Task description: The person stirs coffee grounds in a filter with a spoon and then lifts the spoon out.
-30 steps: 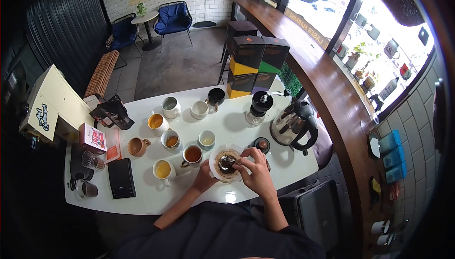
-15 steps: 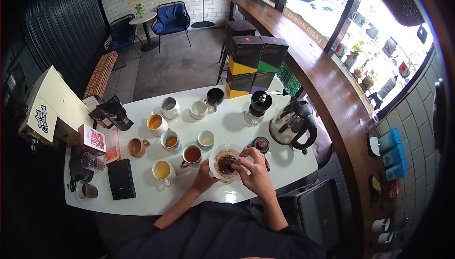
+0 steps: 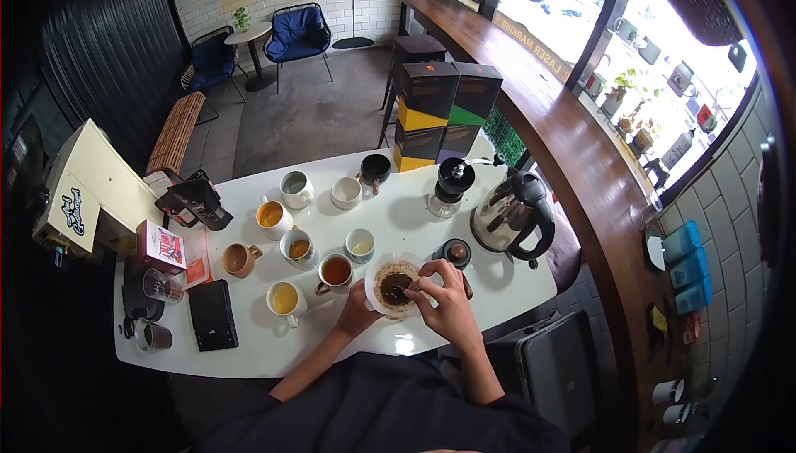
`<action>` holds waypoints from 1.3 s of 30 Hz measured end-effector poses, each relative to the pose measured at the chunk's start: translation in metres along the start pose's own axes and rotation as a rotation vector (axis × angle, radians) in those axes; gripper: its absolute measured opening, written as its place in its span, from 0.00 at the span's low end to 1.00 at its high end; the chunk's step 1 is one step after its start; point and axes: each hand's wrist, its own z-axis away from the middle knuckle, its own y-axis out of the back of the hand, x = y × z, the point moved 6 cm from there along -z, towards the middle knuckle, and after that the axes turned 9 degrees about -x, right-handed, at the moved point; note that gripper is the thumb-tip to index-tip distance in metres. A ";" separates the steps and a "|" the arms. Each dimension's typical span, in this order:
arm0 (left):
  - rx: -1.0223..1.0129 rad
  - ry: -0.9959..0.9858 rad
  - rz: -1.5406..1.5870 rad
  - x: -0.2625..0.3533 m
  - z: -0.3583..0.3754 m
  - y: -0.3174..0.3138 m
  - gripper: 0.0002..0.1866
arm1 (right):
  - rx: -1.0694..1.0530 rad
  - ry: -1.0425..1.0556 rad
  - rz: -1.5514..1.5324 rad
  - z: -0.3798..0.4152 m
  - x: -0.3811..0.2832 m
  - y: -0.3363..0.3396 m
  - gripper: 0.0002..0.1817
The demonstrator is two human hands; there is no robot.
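Observation:
In the middle of the front of the table, my left hand [image 3: 360,309] is closed around the left side of a white coffee dripper [image 3: 373,279]. Its paper filter [image 3: 390,259] holds dark wet coffee grounds [image 3: 394,288], with brown residue up the wall. My right hand [image 3: 448,297] reaches over the right rim, thumb and fingers pinched together above the grounds; I cannot tell what is in the pinch. Just left of the dripper stands a cup of reddish-brown liquid [image 3: 336,271]. Behind my right hand sits a dark round object with a brown knob [image 3: 456,252].
Several cups, including a white mug of yellow liquid [image 3: 285,299], stand to the left. A black flat scale [image 3: 213,314] lies farther left. A hand grinder [image 3: 452,188] and a steel kettle [image 3: 506,213] stand back right, with stacked black boxes [image 3: 429,92] behind them.
The surface of the grounds in the filter looks browner and more even. Both hands stay almost in place, the right one still pinched over the dripper.

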 end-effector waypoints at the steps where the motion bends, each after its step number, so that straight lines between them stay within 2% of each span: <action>1: 0.008 0.009 0.013 -0.003 0.000 0.000 0.27 | 0.000 0.000 0.000 0.000 0.000 0.000 0.07; 12: 0.005 0.020 0.030 -0.004 0.000 0.001 0.27 | 0.015 -0.010 -0.003 0.001 0.001 0.001 0.07; 14: -0.055 -0.040 -0.068 0.003 0.000 0.000 0.30 | 0.002 -0.009 0.006 0.001 0.001 0.000 0.07; 20: -0.052 -0.062 -0.133 0.000 0.001 -0.001 0.30 | 0.017 -0.016 0.000 0.002 0.002 0.000 0.07; 39: -0.043 -0.041 -0.061 0.004 0.000 0.001 0.29 | 0.011 -0.017 0.001 -0.001 0.001 0.000 0.07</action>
